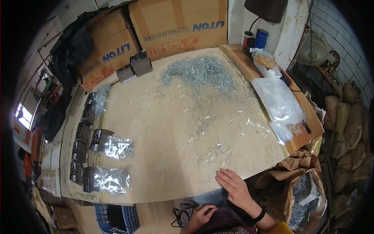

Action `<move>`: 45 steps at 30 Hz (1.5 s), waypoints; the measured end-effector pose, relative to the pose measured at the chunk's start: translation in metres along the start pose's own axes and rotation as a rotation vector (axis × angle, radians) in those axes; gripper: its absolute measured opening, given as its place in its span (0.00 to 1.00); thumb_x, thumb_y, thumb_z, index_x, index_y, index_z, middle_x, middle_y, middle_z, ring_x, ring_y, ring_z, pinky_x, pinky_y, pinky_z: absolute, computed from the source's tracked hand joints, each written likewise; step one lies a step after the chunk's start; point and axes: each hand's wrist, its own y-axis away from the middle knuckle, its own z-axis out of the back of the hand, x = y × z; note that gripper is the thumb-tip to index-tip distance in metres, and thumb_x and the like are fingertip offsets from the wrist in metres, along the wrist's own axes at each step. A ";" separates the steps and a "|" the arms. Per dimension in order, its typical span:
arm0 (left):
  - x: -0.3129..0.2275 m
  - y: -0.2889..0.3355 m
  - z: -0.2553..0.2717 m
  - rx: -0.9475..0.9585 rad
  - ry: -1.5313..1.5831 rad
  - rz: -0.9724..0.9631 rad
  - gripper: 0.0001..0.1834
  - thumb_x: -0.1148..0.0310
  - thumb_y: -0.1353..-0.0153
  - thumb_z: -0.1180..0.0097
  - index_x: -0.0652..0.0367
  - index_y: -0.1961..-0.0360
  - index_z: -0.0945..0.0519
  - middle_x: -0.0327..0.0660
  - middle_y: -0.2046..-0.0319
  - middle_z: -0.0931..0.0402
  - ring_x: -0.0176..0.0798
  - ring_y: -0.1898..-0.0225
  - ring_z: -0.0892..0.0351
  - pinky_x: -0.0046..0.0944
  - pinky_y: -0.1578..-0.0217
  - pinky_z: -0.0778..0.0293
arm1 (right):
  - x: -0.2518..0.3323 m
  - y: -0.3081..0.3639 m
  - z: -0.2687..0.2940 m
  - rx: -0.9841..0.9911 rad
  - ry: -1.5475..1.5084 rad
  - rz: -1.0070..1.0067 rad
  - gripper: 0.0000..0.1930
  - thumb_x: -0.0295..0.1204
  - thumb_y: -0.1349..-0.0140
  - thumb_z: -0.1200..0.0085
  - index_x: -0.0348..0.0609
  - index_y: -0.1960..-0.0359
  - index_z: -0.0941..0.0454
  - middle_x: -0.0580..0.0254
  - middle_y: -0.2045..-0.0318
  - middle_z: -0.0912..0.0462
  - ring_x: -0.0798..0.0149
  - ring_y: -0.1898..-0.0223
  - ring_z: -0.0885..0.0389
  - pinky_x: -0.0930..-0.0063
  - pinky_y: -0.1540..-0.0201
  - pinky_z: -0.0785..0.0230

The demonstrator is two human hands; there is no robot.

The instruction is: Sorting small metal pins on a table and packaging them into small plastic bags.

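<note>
My right hand [233, 186] lies at the near edge of the pale wooden tabletop [156, 175], fingers stretched out together, palm down. Just left of its fingertips are a few thin, silvery needle-like pieces [206, 180]. Beyond it lies a loose scatter of the same thin pieces [218, 154], and a big heap of them [198, 74] sits at the far side. My left hand [202, 216] is below the table edge, over my lap, with its fingers curled in toward the thumb. Whether anything is inside it is too small or hidden to tell.
Dark boxes [79, 152] line the left edge, beside clear bags of shiny pieces [112, 181]. A blue basket [117, 218] stands below the table. On the right are a wooden side board [311, 130] with plastic bags [278, 101], and an open paper sack [288, 171] below. Cardboard boxes [177, 25] stand behind.
</note>
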 end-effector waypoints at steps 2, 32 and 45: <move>-0.002 0.001 0.001 -0.003 -0.027 -0.004 0.06 0.75 0.43 0.34 0.61 0.64 0.17 0.43 0.65 0.16 0.43 0.64 0.16 0.37 0.61 0.21 | -0.001 0.004 -0.002 -0.002 -0.029 0.016 0.29 0.14 0.57 0.50 0.33 0.47 0.24 0.52 0.42 0.24 0.49 0.38 0.27 0.55 0.35 0.35; -0.006 0.004 0.006 0.043 -0.094 0.055 0.07 0.71 0.41 0.35 0.60 0.62 0.15 0.42 0.64 0.15 0.41 0.65 0.17 0.36 0.61 0.21 | 0.020 -0.019 -0.020 0.072 -0.151 0.157 0.16 0.32 0.42 0.40 0.44 0.51 0.18 0.58 0.47 0.19 0.53 0.43 0.22 0.57 0.38 0.31; -0.012 0.000 0.006 0.028 -0.031 0.037 0.06 0.73 0.43 0.34 0.60 0.64 0.16 0.42 0.64 0.15 0.41 0.63 0.15 0.36 0.58 0.22 | 0.007 -0.038 -0.020 0.099 0.135 -0.015 0.24 0.42 0.38 0.43 0.43 0.44 0.25 0.57 0.40 0.27 0.54 0.35 0.35 0.48 0.33 0.46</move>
